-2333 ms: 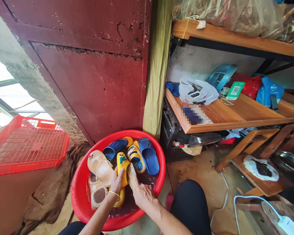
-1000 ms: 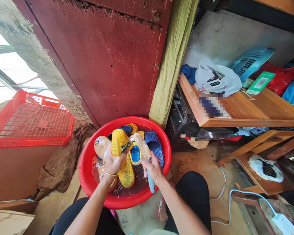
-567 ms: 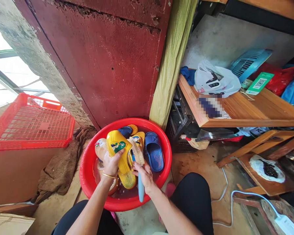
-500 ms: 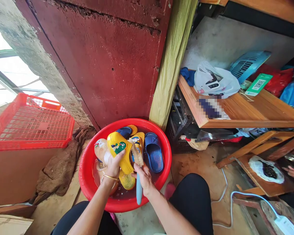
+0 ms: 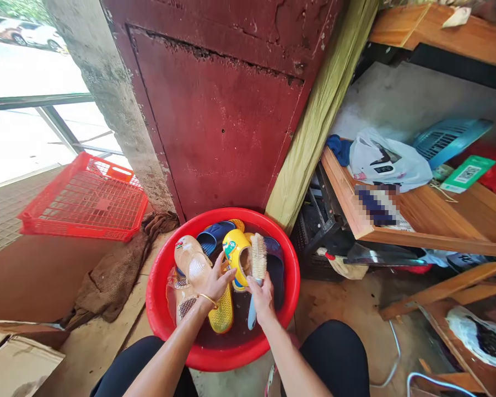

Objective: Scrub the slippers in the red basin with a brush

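Observation:
A red basin (image 5: 155,309) of dark water holds several slippers. My right hand (image 5: 262,295) grips the pale blue handle of a scrubbing brush (image 5: 258,259), its bristles showing upward. My left hand (image 5: 218,284), fingers apart, is over the basin between a beige slipper (image 5: 192,259) and a yellow slipper (image 5: 236,245) with a green figure on it. Below the left hand lies a yellow patterned sole (image 5: 222,317). A blue slipper (image 5: 219,232) lies at the back of the basin, and a dark blue one (image 5: 276,264) is at the right, partly behind the brush.
A red crate (image 5: 95,201) and a brown cloth (image 5: 111,275) are on the left. Behind the basin stands a dark red door (image 5: 215,121). On the right, a wooden shelf (image 5: 421,215) bears a white plastic bag (image 5: 384,160). White cables run across the floor.
My left hand has let go of the yellow slipper, which now rests among the others. The brush has turned bristles up in my right hand. The view has shifted.

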Motion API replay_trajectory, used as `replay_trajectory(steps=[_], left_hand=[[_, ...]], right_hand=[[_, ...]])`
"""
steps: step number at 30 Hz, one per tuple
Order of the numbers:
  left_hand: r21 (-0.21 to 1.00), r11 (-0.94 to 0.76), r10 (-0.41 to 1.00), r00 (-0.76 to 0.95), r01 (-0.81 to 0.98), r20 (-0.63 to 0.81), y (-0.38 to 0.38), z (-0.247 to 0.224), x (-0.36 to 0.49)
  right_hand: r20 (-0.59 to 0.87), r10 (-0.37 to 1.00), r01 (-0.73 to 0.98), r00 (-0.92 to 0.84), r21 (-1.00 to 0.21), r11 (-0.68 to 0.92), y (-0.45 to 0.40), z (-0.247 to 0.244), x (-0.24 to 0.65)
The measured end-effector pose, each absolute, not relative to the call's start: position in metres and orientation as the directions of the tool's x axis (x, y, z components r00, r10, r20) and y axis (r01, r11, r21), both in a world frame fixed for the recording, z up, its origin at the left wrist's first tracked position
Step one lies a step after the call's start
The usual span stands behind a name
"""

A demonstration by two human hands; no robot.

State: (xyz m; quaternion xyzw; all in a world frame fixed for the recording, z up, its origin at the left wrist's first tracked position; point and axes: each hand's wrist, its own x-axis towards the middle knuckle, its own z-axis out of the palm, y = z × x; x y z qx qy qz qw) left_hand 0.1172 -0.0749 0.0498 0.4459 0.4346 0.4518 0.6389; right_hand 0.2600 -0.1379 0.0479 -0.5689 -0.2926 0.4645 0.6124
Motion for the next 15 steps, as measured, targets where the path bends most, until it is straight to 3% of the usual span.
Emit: replay_trajectory(steps=[3, 6, 8, 11, 13, 15], left_hand=[[0.993, 0.117, 0.992, 0.041, -0.022, -0.116, -0.071, 0.04, 0.114], [0.951, -0.012, 0.999, -0.027, 0.308, 0.021, -0.072, 0.034, 0.108], [0.837, -0.117, 0.99, -0.005, 0.534, 0.141, -0.077, 0.032, 0.108], [0.572, -0.24, 0.958, 0.097, 0.784, 0.269, -0.086, 0.035, 0.111], [0.408, -0.281, 0.951, 0.196, 0.868, 0.238, -0.09, 0.037, 0.114], [0.31, -0.279, 0.96, 0.254, 0.909, 0.119, -0.09, 0.038, 0.114]], right_hand=[[-0.163, 0.941, -0.168, 0.297, -0.979, -0.117, -0.14, 0.047, 0.254], [-0.165, 0.951, -0.063, 0.26, -0.986, -0.154, -0.145, 0.049, 0.266], [-0.153, 0.93, 0.005, 0.335, -0.987, -0.163, -0.146, 0.053, 0.285], [-0.086, 0.866, 0.125, 0.492, -0.978, -0.169, -0.141, 0.061, 0.322], [-0.054, 0.871, 0.229, 0.488, -0.955, -0.187, -0.136, 0.065, 0.343], [-0.052, 0.9, 0.302, 0.434, -0.932, -0.2, -0.131, 0.065, 0.356]])
